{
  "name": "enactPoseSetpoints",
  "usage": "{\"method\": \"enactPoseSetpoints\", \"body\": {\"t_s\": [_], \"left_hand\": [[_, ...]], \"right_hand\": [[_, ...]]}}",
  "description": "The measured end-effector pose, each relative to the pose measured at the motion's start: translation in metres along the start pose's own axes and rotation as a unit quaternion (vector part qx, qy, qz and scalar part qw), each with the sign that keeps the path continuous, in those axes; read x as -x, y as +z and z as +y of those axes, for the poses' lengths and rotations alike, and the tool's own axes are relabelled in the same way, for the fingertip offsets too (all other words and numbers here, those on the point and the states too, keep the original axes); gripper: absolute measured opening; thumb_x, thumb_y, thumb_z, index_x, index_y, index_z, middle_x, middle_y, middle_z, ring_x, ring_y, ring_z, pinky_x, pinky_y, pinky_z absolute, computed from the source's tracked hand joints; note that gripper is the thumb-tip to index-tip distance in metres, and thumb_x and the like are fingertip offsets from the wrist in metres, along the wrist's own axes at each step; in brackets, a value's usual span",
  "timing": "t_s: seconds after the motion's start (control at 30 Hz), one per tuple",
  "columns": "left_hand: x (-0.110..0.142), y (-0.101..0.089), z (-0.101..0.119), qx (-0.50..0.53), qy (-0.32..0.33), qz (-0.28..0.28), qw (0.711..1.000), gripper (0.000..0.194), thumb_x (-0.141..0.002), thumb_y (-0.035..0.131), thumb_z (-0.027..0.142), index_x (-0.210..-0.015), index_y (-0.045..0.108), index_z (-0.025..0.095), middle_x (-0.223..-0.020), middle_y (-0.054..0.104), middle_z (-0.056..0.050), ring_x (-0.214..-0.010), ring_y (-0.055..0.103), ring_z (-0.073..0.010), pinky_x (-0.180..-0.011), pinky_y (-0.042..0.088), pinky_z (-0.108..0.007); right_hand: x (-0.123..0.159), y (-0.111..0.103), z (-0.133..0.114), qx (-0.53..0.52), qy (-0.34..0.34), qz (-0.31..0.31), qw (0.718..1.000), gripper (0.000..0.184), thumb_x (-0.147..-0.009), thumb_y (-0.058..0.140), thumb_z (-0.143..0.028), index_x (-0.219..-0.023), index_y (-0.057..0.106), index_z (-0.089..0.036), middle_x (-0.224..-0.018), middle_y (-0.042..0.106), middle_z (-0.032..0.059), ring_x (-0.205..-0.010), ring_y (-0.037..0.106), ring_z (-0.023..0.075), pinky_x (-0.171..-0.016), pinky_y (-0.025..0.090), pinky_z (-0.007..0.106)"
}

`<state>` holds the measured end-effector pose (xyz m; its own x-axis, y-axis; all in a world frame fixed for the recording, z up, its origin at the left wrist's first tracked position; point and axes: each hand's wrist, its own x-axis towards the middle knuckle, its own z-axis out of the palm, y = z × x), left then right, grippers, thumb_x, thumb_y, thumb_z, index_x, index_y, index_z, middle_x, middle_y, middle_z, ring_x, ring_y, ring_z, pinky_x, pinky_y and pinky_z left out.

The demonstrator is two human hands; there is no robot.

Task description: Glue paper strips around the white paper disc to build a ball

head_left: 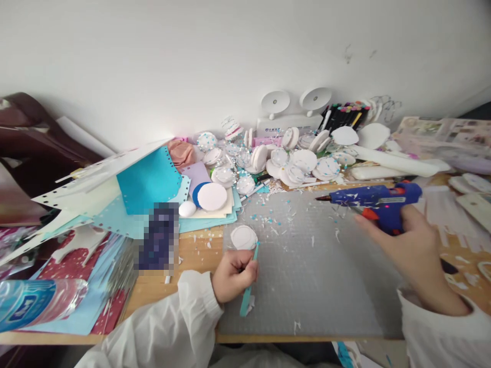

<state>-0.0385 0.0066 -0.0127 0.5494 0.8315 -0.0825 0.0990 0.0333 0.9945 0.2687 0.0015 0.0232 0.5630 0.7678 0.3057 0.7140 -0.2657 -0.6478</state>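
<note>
My left hand (pixel 236 275) is closed around a thin teal paper strip (pixel 246 300), which slants upward through the fingers. Just beyond that hand, a small white disc (pixel 244 237) lies at the left side of the grey cutting mat (pixel 303 286), close to the strip's upper end. On the right, my right hand (pixel 410 245) grips a blue glue gun (pixel 368 199) by its handle, just above the mat. The gun's dark nozzle points left, and its orange-red trigger shows by my fingers.
White foam discs (pixel 295 166) are heaped along the back beside a two-headed lamp (pixel 289 122) and markers (pixel 347 116). Left lie coloured papers (pixel 149 181), a larger white disc (pixel 212 197) and a plastic bottle (pixel 42 301). Paper scraps litter the mat.
</note>
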Motion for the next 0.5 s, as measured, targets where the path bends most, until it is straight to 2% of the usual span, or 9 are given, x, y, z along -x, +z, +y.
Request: {"method": "enactPoseSetpoints", "body": {"t_s": [0.13, 0.23, 0.33, 0.4, 0.5], "left_hand": [[-0.002, -0.002, -0.006, 0.005, -0.008, -0.003, 1.0, 0.058, -0.082, 0.047, 0.064, -0.049, 0.039, 0.017, -0.04, 0.034, 0.006, -0.033, 0.029, -0.0036, -0.035, 0.022, -0.016], [-0.002, -0.004, -0.008, 0.007, -0.012, -0.008, 1.0, 0.058, -0.083, 0.046, 0.063, -0.048, 0.038, 0.017, -0.04, 0.034, 0.006, -0.033, 0.029, -0.0036, -0.035, 0.021, -0.015], [-0.002, -0.005, -0.008, 0.009, -0.015, -0.019, 1.0, 0.058, -0.083, 0.044, 0.064, -0.048, 0.037, 0.018, -0.04, 0.034, 0.005, -0.035, 0.03, -0.004, -0.036, 0.022, -0.016], [-0.002, -0.006, -0.007, 0.003, -0.01, -0.034, 0.999, 0.059, -0.085, 0.042, 0.064, -0.048, 0.037, 0.018, -0.041, 0.034, 0.005, -0.037, 0.029, -0.0047, -0.038, 0.023, -0.017], [-0.002, -0.008, -0.006, -0.018, 0.006, -0.056, 0.998, 0.058, -0.087, 0.037, 0.061, -0.048, 0.036, 0.018, -0.043, 0.035, 0.003, -0.041, 0.029, -0.0059, -0.04, 0.024, -0.019]], "right_hand": [[0.0, 0.019, -0.024, -0.124, -0.024, -0.039, 0.991, 0.024, -0.063, 0.068, -0.035, -0.075, 0.054, -0.019, -0.066, 0.059, -0.0002, -0.056, 0.053, 0.0135, -0.053, 0.042, 0.026], [0.011, 0.034, -0.04, -0.152, -0.026, -0.116, 0.981, 0.021, -0.064, 0.067, -0.032, -0.069, 0.051, -0.019, -0.055, 0.055, -0.0026, -0.048, 0.051, 0.0114, -0.046, 0.041, 0.023], [0.028, 0.048, -0.047, -0.17, -0.037, -0.179, 0.968, 0.025, -0.062, 0.069, -0.032, -0.066, 0.047, -0.021, -0.047, 0.053, -0.0053, -0.04, 0.049, 0.0109, -0.039, 0.041, 0.022], [0.038, 0.053, -0.045, -0.163, -0.063, -0.19, 0.966, 0.024, -0.061, 0.068, -0.032, -0.064, 0.047, -0.022, -0.044, 0.052, -0.0063, -0.036, 0.047, 0.0107, -0.035, 0.038, 0.021], [0.045, 0.057, -0.036, -0.126, -0.116, -0.166, 0.971, 0.018, -0.062, 0.063, -0.03, -0.059, 0.047, -0.023, -0.04, 0.049, -0.0068, -0.032, 0.045, 0.0101, -0.032, 0.035, 0.021]]}}
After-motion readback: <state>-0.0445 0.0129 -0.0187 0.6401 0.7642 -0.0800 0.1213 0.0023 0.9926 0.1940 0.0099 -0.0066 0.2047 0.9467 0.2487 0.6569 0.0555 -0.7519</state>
